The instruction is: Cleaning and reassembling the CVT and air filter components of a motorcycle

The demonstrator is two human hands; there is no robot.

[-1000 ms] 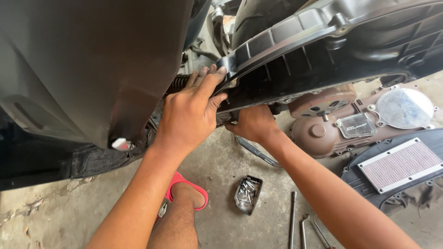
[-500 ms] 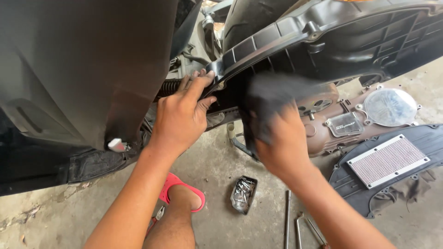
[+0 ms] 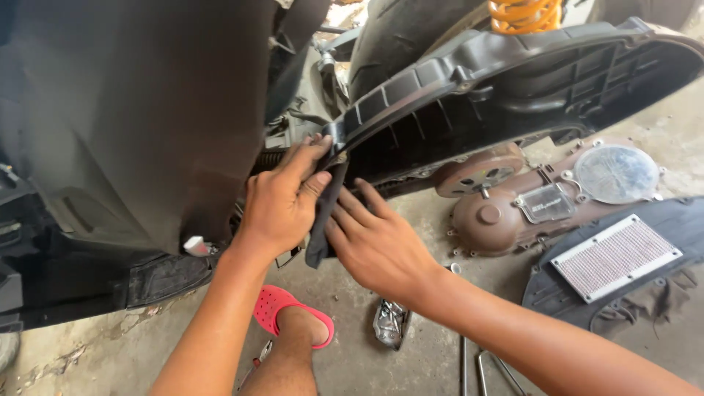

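Dark limp cloth (image 3: 323, 220) hangs from the ribbed black plastic cover (image 3: 469, 81), pinched between left hand (image 3: 282, 202) and right hand (image 3: 378, 242).

At twelve o'clock the orange coil spring (image 3: 524, 13) is cut off by the top edge. The dark cloth (image 3: 323, 220) is partly hidden between the hands, so its full shape cannot be told. At six o'clock the metal rods (image 3: 477, 370) run out of the bottom edge. The small shiny wrapper (image 3: 389, 323) on the floor is too small to identify. The grey panel (image 3: 616, 264) is cropped at three o'clock.
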